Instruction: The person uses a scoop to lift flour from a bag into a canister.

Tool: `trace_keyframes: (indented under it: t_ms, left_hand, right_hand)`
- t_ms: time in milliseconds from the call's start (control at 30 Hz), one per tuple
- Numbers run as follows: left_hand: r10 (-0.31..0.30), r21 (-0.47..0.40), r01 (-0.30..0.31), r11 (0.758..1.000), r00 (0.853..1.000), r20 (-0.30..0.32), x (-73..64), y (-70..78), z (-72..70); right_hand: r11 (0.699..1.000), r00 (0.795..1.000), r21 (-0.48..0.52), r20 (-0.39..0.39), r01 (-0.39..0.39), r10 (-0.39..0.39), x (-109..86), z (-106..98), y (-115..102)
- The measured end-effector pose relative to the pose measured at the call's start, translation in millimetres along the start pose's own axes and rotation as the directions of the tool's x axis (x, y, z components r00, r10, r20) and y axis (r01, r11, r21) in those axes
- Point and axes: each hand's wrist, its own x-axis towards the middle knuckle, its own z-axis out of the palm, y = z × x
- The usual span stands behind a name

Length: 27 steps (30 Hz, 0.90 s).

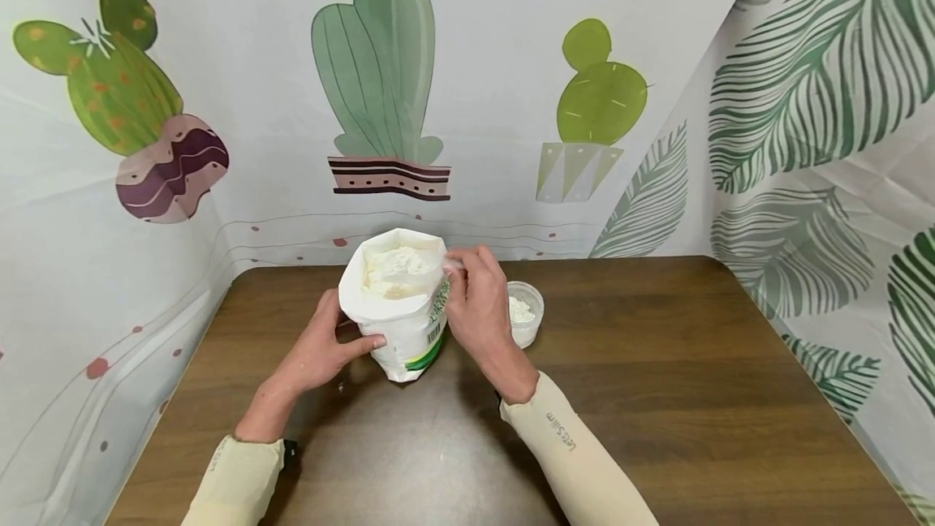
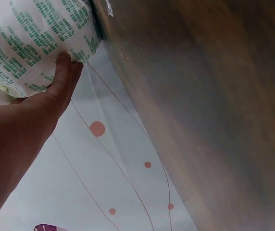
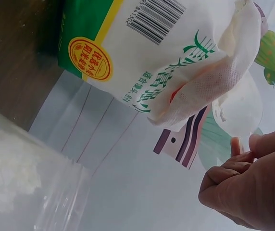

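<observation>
A white flour bag [image 1: 394,315] with green print stands on the table, its top folded open and white flour [image 1: 403,262] showing inside. My left hand [image 1: 321,351] grips the bag low on its left side, the thumb on the near face. In the left wrist view, that hand's fingers [image 2: 63,72] lie against the printed side of the bag [image 2: 36,38]. At the bag's right rim, my right hand [image 1: 478,299] pinches the handle of a translucent spoon [image 3: 238,110]. The spoon's bowl is beside the bag's mouth in the right wrist view, with a little white powder on it.
Just right of the right hand, a clear round tub [image 1: 536,311] holds white powder; it is close in the right wrist view too. The brown wooden table [image 1: 657,396] ends at the back against a cloth [image 1: 497,104] printed with cacti and leaves.
</observation>
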Motion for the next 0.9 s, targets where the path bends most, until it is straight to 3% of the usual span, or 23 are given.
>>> trace_keyframes:
  t_ms: [900]
  left_hand:
    - [0.001,-0.001,-0.001,1.0,1.0,0.006,-1.5,1.3,0.5]
  right_hand:
    - [1.0,0.998,0.02,-0.066,0.006,-0.005,-0.6,-28.8,6.8]
